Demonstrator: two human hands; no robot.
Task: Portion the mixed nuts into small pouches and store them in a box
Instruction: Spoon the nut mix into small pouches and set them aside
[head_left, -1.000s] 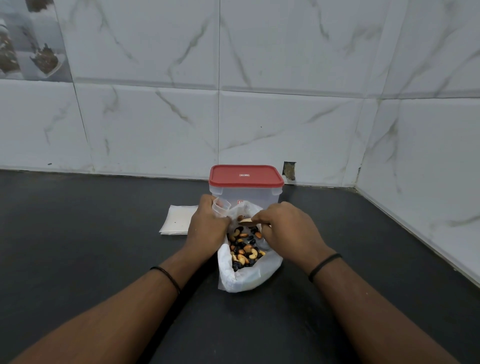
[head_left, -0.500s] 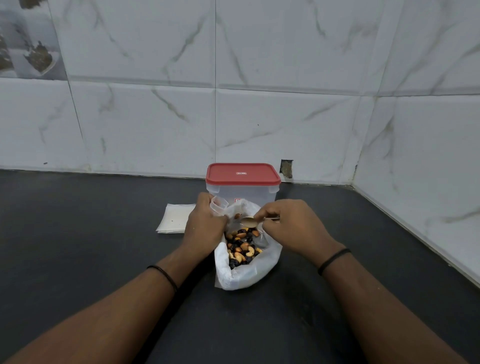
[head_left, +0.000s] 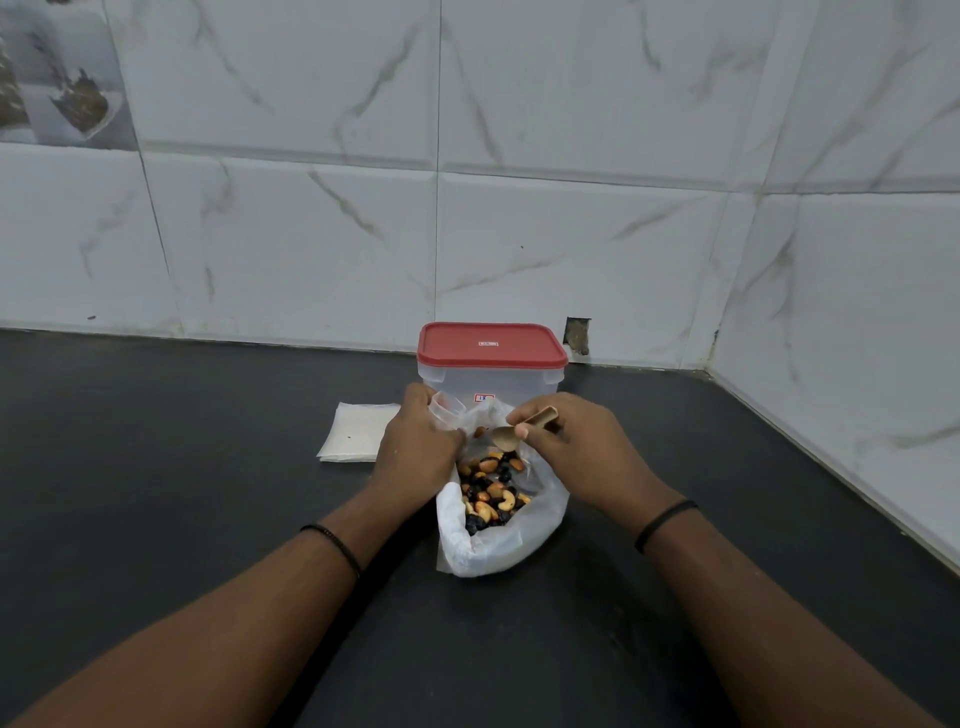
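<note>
Progress: early, by my reading. No filled pouch lies on the black stone countertop, and the clear plastic box with the red lid stands closed near the back edge of the countertop, against the tiled wall. Through its clear wall I see nothing stored, though the lower part is hidden behind the hands.

Portioning step in hand. Left hand grips a small clear plastic pouch by its side, fingers curled round it, mouth held open and facing up. One or two nuts may already sit in it; too small to tell. Right hand pinches the handle of a small brass-coloured metal spoon, thumb clamped on top. Spoon bowl hangs just above the bulk bag, beside the pouch mouth, and looks empty.

Containers:
- White translucent plastic bag, open, rim rolled down, standing in front of the box. Holds the mixed nuts: cashews, almonds, dark raisin-like pieces. Largely full.
- Flat stack of empty white pouches, left of the box, behind the left hand. Count not readable.

Left to do: fill this pouch, close it, repeat with the stack, open the box, load the pouches, shut the lid.
</note>
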